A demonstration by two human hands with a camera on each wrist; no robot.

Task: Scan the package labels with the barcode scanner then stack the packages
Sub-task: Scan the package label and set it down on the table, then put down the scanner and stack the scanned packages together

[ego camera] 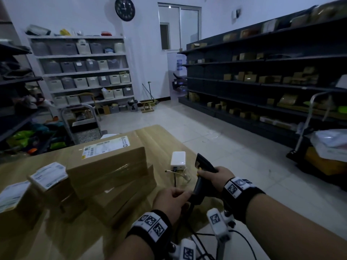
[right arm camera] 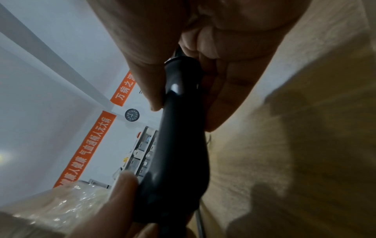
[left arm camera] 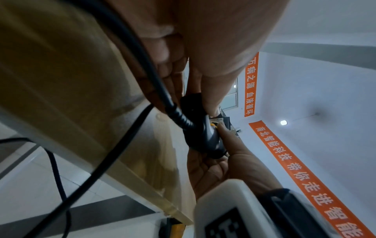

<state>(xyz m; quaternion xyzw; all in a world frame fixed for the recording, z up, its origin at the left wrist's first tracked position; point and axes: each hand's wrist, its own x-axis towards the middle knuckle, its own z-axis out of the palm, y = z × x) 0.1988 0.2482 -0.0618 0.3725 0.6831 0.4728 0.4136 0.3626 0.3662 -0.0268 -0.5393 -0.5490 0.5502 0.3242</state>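
Observation:
A black barcode scanner (ego camera: 201, 171) is held above the wooden table's (ego camera: 165, 139) right front corner, its head pointing away. My right hand (ego camera: 206, 172) grips the upper handle, thumb and fingers wrapped round it (right arm camera: 179, 128). My left hand (ego camera: 185, 195) pinches the handle's base, where the black cable (left arm camera: 142, 64) enters the scanner (left arm camera: 201, 128). To the left, a large cardboard package (ego camera: 105, 166) with a white label lies on a flatter package (ego camera: 129, 194). Two small labelled packages (ego camera: 48, 177) (ego camera: 13, 197) stand at the far left.
A small white box (ego camera: 178, 158) with a wire plugged in lies just beyond the scanner. Cables hang off the table's front edge (ego camera: 199, 235). Dark shelving (ego camera: 262, 81) with boxes runs along the right; a cart (ego camera: 328, 147) stands beside the table.

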